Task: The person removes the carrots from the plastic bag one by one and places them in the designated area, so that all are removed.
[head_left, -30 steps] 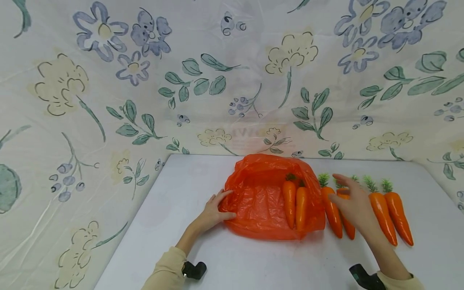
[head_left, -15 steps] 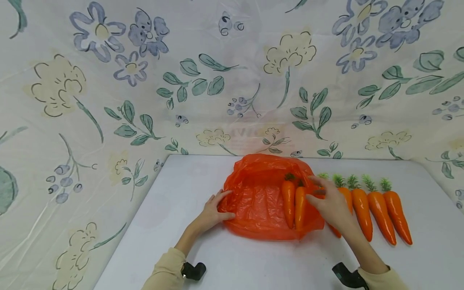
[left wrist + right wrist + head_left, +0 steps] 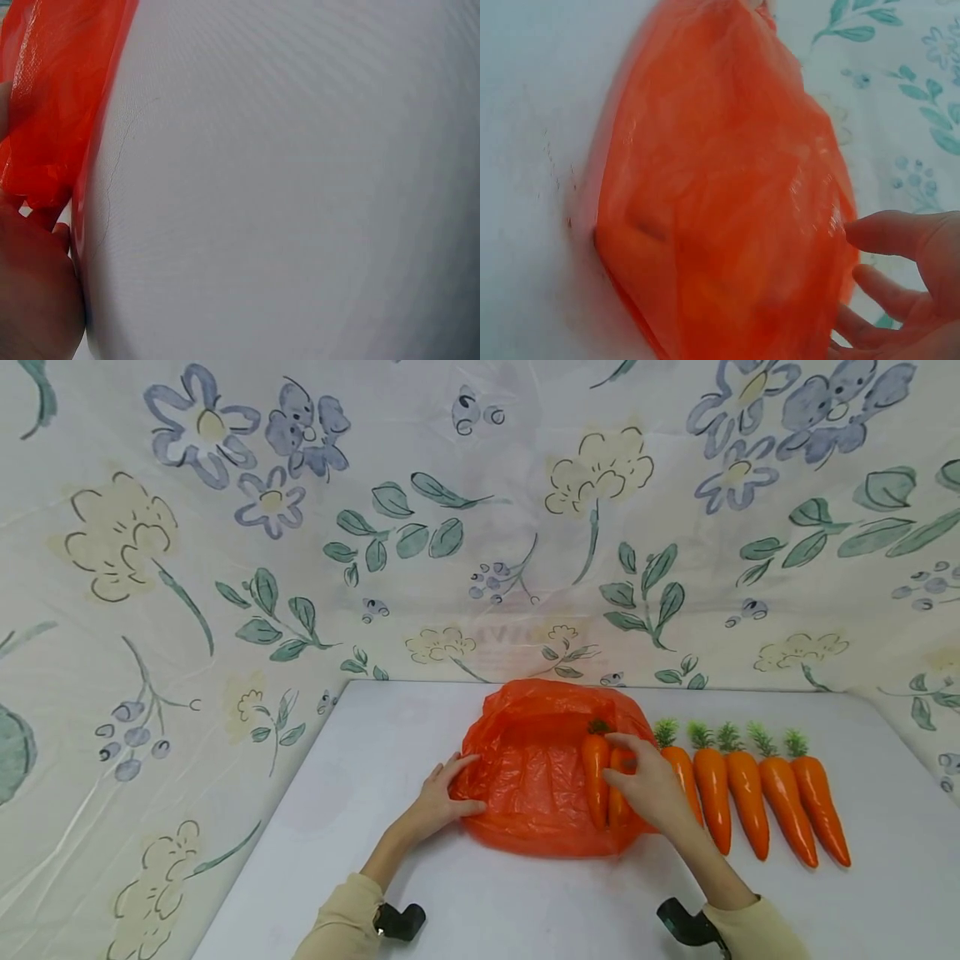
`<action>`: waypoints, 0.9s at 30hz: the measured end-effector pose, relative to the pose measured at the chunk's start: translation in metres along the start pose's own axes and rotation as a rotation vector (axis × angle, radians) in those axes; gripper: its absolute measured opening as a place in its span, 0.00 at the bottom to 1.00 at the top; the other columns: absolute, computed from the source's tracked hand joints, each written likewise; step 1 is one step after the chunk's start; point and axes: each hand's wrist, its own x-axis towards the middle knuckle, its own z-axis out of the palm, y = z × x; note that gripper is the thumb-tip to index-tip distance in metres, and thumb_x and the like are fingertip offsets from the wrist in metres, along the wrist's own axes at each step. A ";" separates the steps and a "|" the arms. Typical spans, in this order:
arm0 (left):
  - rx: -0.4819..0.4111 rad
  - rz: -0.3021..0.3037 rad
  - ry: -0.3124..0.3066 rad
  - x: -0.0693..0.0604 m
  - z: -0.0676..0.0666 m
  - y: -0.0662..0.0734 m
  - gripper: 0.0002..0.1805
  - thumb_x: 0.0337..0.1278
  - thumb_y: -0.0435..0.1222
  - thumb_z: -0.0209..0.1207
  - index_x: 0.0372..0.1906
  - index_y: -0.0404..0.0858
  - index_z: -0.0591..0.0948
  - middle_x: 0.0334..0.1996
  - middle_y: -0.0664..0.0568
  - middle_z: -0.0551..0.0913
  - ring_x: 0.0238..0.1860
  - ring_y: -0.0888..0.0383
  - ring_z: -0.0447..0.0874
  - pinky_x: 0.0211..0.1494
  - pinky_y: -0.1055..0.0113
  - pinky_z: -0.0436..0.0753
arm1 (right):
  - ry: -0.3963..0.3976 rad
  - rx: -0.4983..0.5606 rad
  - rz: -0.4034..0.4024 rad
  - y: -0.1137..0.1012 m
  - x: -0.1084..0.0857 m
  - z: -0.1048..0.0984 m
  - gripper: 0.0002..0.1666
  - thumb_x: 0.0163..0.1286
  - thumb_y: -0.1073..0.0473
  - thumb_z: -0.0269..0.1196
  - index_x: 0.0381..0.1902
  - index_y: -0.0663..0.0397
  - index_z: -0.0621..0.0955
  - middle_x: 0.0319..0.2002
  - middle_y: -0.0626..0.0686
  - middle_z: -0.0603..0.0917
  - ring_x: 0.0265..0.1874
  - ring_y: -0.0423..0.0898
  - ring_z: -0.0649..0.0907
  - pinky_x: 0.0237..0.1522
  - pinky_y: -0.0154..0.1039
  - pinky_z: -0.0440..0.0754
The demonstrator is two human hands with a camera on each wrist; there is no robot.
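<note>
An orange plastic bag [image 3: 525,777] lies on its side on the white table with its mouth toward me. Inside, at the right, rest a toy carrot [image 3: 596,768] and a second carrot [image 3: 617,806], partly covered by my right hand. My left hand [image 3: 435,797] holds the bag's left edge, its thumb over the rim; in the left wrist view red film [image 3: 56,97] lies against its fingers. My right hand [image 3: 651,781] is over the bag's right side, fingers parted above the second carrot. The right wrist view shows its fingertips by the bag [image 3: 727,187], gripping nothing visible.
Several carrots [image 3: 742,789] with green tops lie in a row right of the bag; the nearest one [image 3: 684,772] is partly behind my right forearm. White tabletop [image 3: 525,910] spreads in front. A floral sheet [image 3: 480,527] hangs behind the table.
My right hand has moved left from over the row of carrots to the carrots in the bag, uncovering the row. My left hand and the bag's left side look unchanged.
</note>
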 end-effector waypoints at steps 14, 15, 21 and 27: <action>0.012 0.001 0.005 0.001 0.002 -0.002 0.43 0.49 0.47 0.68 0.73 0.55 0.65 0.80 0.46 0.47 0.77 0.36 0.34 0.67 0.27 0.57 | -0.041 -0.038 0.059 0.003 0.018 0.014 0.32 0.67 0.63 0.61 0.68 0.62 0.69 0.63 0.66 0.74 0.52 0.60 0.76 0.54 0.56 0.80; 0.010 0.001 0.005 0.001 0.002 -0.001 0.43 0.49 0.47 0.68 0.73 0.55 0.65 0.80 0.47 0.47 0.77 0.36 0.34 0.67 0.27 0.57 | -0.038 -0.044 0.059 0.003 0.019 0.015 0.32 0.66 0.63 0.61 0.68 0.62 0.69 0.62 0.66 0.75 0.49 0.58 0.77 0.51 0.53 0.81; 0.001 -0.005 0.002 -0.001 0.001 0.001 0.43 0.49 0.46 0.68 0.73 0.54 0.65 0.80 0.46 0.47 0.77 0.36 0.34 0.68 0.27 0.56 | -0.031 -0.056 0.075 0.001 0.027 0.019 0.33 0.64 0.65 0.61 0.67 0.64 0.69 0.50 0.63 0.79 0.29 0.50 0.76 0.32 0.38 0.74; 0.006 -0.005 0.003 -0.003 0.000 0.001 0.43 0.49 0.47 0.67 0.73 0.54 0.65 0.80 0.46 0.47 0.77 0.36 0.33 0.68 0.26 0.55 | -0.056 -0.078 0.110 -0.004 0.033 0.027 0.33 0.64 0.67 0.61 0.68 0.64 0.69 0.56 0.65 0.79 0.40 0.55 0.78 0.41 0.46 0.82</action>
